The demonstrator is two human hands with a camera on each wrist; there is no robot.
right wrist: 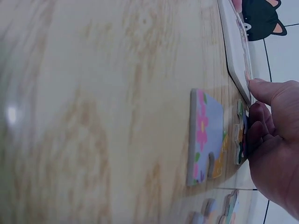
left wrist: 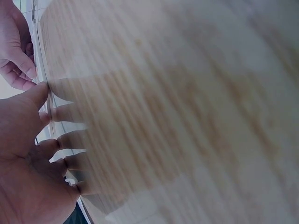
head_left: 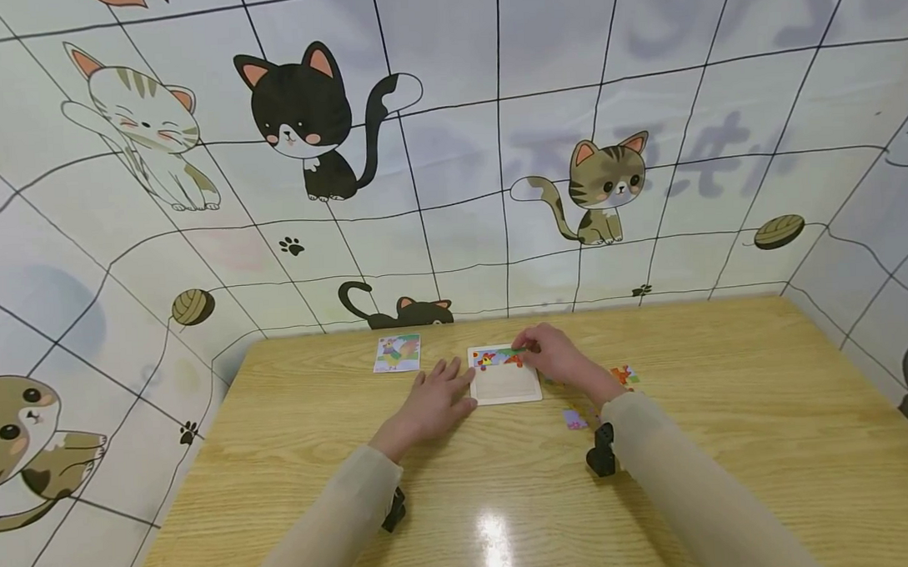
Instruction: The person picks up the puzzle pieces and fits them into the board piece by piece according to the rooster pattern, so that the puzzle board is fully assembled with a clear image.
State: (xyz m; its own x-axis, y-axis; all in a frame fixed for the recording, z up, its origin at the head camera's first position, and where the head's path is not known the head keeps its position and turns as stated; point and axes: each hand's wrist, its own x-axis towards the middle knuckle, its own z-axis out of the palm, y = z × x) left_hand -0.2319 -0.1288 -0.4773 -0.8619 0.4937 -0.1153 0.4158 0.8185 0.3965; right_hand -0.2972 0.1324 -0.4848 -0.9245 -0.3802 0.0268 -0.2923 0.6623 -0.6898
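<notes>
Right hand (head_left: 558,359): fingertips pinched a puzzle piece (head_left: 511,356) at the far edge of the puzzle tray (head_left: 505,387). Left hand (head_left: 435,395): fingers flat and spread, steadying the tray's near-left edge. Loose pieces (head_left: 622,375) lay just behind the right wrist. Step judged: seating a piece; next calls for aligning its tabs.

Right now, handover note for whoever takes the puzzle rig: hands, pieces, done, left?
Left hand: flat on the table, fingers straight against the puzzle tray's left edge, holding nothing.
Right hand: pinching a piece at the tray's top edge.
Reference picture: left of the tray, near the wall.
Done: a few pieces sit along the tray's top row; the rest of the tray is bare.
Left: loose pieces lie right of the tray, by the right wrist.
</notes>
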